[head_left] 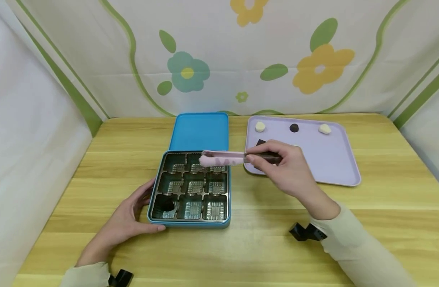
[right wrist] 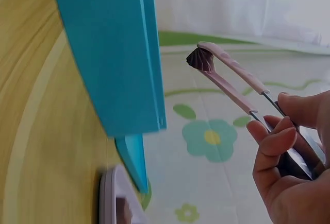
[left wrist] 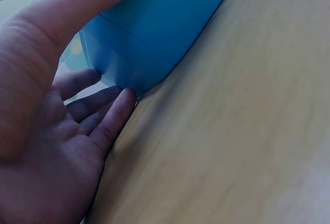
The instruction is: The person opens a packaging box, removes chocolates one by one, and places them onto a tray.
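Observation:
Over the back of a blue tin [head_left: 194,224] my right hand [head_left: 285,169] grips a pair of tongs [head_left: 223,158] with pink tips. Between those tips is a dark, fluted chocolate [right wrist: 200,59], clear in the right wrist view. A black insert divides the tin into several compartments, and a dark chocolate [head_left: 166,205] lies in the front left one. My left hand [head_left: 124,217] rests against the tin's front left corner, its thumb along the front and its extended fingers [left wrist: 116,116] touching the side.
Behind the tin lies a blue lid [head_left: 199,130]. A lilac tray [head_left: 334,159] on the right bears white chocolates [head_left: 260,126] and dark chocolates [head_left: 294,128], some partly hidden by my right hand and the tongs. A flowered curtain [head_left: 219,48] hangs along the table's back edge.

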{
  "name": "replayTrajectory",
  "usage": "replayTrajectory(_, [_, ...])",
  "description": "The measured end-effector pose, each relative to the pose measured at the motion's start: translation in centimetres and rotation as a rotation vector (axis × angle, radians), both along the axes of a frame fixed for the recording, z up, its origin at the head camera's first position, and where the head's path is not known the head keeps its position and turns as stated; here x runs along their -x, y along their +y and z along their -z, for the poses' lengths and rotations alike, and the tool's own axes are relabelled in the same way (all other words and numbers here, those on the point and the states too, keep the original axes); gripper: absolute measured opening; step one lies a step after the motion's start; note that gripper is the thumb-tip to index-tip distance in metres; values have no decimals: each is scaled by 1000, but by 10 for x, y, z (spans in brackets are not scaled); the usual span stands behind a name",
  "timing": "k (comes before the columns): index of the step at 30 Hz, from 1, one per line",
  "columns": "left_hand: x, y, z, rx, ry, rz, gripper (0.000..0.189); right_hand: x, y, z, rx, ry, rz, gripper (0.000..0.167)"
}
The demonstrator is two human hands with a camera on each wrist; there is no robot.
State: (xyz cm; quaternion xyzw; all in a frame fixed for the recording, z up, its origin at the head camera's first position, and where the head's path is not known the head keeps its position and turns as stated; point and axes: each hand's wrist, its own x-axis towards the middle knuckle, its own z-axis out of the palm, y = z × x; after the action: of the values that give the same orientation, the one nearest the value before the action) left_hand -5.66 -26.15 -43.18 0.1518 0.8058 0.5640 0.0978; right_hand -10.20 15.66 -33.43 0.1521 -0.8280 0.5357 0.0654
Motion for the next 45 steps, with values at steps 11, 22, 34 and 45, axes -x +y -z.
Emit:
replayTrajectory(11, [1,2,3,-25,26,15,122,-14,62,1,-44,-13,168,15])
replayTrajectory(22, [-7,-2,2,-13,41,-10,123,-24,133,-4,0,-82,400,19])
replayTrajectory(34, [-1,0,4,-21,27,4,123,-29,214,7,468,-69,580,13])
replayTrajectory(45, [-1,-1,7,-18,36,5,124,-24,236,21,257,-273,703,5])
